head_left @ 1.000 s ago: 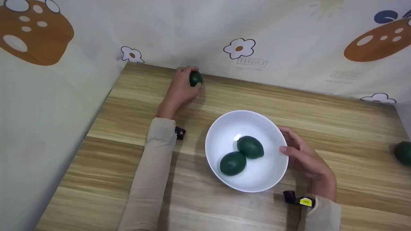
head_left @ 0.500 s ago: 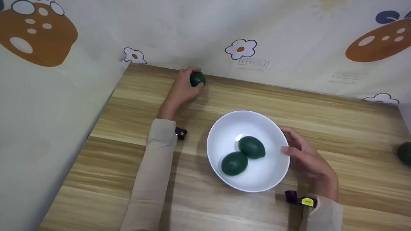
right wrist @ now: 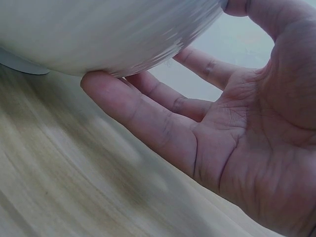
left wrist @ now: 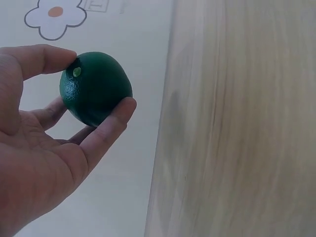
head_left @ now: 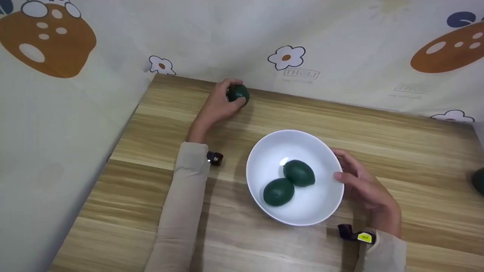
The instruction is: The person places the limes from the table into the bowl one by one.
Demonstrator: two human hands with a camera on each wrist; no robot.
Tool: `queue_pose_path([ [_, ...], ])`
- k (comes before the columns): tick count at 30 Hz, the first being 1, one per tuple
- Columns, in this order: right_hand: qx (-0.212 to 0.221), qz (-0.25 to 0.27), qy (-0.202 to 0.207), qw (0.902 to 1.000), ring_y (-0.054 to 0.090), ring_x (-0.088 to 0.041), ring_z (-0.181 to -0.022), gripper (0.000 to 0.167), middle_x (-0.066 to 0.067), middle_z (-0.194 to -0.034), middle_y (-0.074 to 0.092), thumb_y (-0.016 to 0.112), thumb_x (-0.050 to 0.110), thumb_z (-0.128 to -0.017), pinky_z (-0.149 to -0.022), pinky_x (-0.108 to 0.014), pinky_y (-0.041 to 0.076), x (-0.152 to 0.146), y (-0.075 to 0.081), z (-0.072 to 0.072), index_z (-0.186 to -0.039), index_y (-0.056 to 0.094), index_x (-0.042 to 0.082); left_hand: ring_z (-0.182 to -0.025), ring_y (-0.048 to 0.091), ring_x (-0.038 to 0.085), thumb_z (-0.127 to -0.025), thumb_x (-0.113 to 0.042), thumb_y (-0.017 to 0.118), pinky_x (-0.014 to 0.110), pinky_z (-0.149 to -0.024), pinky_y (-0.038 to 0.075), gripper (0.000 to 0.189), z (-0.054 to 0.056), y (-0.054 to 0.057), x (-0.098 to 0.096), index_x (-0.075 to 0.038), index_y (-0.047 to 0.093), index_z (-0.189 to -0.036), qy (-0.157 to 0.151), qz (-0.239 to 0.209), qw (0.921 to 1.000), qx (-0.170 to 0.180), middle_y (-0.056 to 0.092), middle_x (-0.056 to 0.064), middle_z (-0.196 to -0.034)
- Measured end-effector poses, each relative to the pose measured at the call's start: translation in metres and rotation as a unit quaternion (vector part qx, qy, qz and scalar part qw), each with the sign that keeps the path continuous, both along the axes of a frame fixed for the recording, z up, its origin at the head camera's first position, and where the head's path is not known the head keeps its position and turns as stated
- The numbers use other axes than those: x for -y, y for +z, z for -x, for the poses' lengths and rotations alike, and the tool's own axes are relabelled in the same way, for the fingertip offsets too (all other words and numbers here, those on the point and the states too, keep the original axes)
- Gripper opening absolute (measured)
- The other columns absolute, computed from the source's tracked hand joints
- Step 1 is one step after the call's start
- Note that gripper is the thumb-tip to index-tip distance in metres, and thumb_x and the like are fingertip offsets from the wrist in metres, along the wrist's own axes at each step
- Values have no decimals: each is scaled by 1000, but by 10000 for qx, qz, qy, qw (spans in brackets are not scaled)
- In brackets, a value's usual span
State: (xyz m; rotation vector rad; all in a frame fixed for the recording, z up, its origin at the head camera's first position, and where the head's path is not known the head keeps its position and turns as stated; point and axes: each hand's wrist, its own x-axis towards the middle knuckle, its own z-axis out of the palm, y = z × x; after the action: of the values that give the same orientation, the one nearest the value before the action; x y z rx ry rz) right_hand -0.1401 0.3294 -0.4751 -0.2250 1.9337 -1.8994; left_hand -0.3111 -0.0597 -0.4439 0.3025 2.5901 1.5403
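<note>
My left hand (head_left: 221, 104) holds a dark green lime (head_left: 239, 93) near the table's back edge. In the left wrist view its thumb and fingertips pinch the lime (left wrist: 96, 89), whose pale stem mark shows. My right hand (head_left: 365, 185) grips the right side of a white bowl (head_left: 261, 162), thumb over the rim. The right wrist view shows the fingers (right wrist: 148, 118) of that hand under the bowl's curved outer wall (right wrist: 108, 34). Inside the bowl lie two more dark green limes, one lime (head_left: 299, 173) touching the other lime (head_left: 279, 192).
Another dark green fruit (head_left: 479, 180) sits at the right edge of the head view, partly cut off. The wood-grain table (head_left: 151, 181) meets a pale wall covering (head_left: 211, 37) printed with flowers at the back and left.
The left hand has shifted slightly to the right with the lime, more of which now shows. The right hand keeps its grip on the bowl; the whole head view has drifted slightly.
</note>
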Motion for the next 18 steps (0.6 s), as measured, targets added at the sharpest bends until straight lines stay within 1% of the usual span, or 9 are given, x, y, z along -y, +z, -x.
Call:
queue_pose_path([
  [5,46,58,8,10000,70,-20,-115,47,3,-140,64,50,6,-103,-89,-41,65,2,1,-1,-147,51,24,-144,49,28,-100,-22,66,48,-122,44,54,-4,7,0,-14,52,-151,-20,-67,10000,-56,49,11,-157],
  [10,88,101,-16,9999,71,-20,-115,48,3,-140,64,50,6,-102,-89,-41,65,3,1,-1,-146,52,24,-143,50,29,-99,-19,67,46,-120,46,53,-11,13,1,-13,54,-150,-124,-322,9994,-36,50,12,-154],
  [12,53,70,-3,10000,70,-19,-115,48,3,-140,65,51,6,-102,-89,-41,65,3,0,0,-147,52,23,-143,50,30,-99,-18,67,46,-119,47,53,-14,14,3,-12,54,-150,-166,-409,9990,10,50,12,-154],
  [14,37,19,3,10000,70,-20,-115,49,3,-141,65,51,6,-102,-89,-41,65,2,0,0,-147,51,23,-143,51,31,-100,-18,67,46,-119,48,52,-16,14,4,-12,54,-150,-180,-389,9991,47,50,12,-154],
  [18,94,-151,-130,9998,71,-20,-114,49,3,-140,65,52,7,-102,-88,-40,65,2,0,-1,-148,51,23,-145,50,35,-100,-18,67,49,-119,47,51,-19,12,7,-12,55,-149,-185,-396,9990,82,50,13,-155],
])
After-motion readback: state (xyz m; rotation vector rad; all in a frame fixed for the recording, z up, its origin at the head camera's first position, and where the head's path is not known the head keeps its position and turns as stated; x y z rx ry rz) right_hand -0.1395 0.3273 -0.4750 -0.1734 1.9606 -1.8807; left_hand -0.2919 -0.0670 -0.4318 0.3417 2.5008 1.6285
